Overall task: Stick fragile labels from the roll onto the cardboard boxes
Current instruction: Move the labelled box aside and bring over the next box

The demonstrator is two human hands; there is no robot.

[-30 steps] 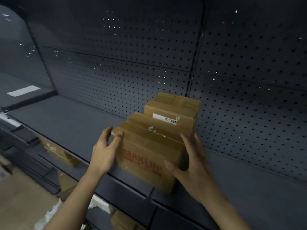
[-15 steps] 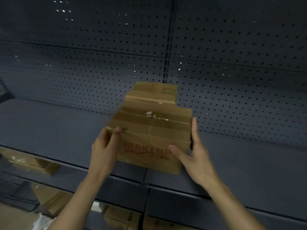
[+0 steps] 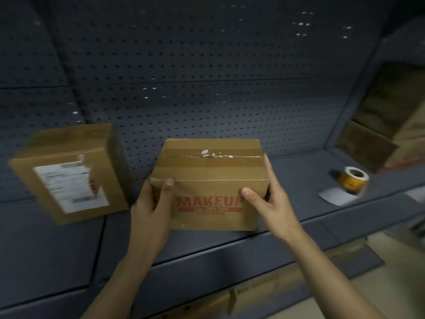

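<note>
Head view, box: the brown cardboard box with red print (image 3: 208, 171) is at the front edge of the dark grey metal shelf (image 3: 299, 176), between the hands. I cannot tell if it rests there or is lifted.
Left hand: the left hand (image 3: 151, 208) grips the box's left front corner, thumb curled onto the front face. Its fingers are hidden.
Right hand: the right hand (image 3: 269, 201) pinches the right side, thumb on the front, fingers straight along the side wall.
Handling: probably light and stiff, with taped, scuffed top flaps. The walls look best for holding.
Writing: "MAKEUP" in red. The smaller line beneath is unreadable.
Label roll: the yellow-orange roll of labels (image 3: 353, 180) lies well to the right, untouched. Its print is too small to read.
Second box: the brown cardboard box with a white shipping label (image 3: 69, 173) stands to the left, its text blurred.
</note>
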